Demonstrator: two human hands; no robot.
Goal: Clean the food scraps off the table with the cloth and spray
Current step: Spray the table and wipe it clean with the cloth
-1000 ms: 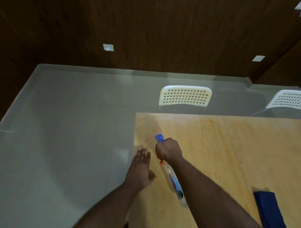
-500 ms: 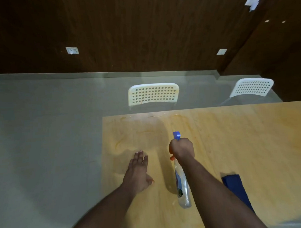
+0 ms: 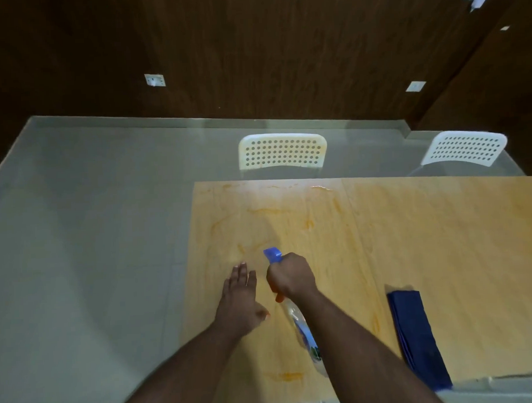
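- Right hand (image 3: 291, 275): grip closed around the spray bottle (image 3: 302, 329) neck, blue nozzle forward.
- Left hand (image 3: 241, 295): fingers straight, holding nothing, just left of it above the stained table (image 3: 426, 241).
- Folded blue cloth (image 3: 415, 331): on table, right of the grip.

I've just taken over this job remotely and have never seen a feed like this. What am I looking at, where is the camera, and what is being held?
There is no machine: a person works bare-handed, filmed by a camera worn on their head, looking down. The right hand grips a spray bottle, its blue nozzle pointing away over the wooden table. The left hand lies open and flat beside it, holding nothing. Orange smears streak the tabletop. A folded blue cloth lies untouched to the right. Two white chairs stand beyond.
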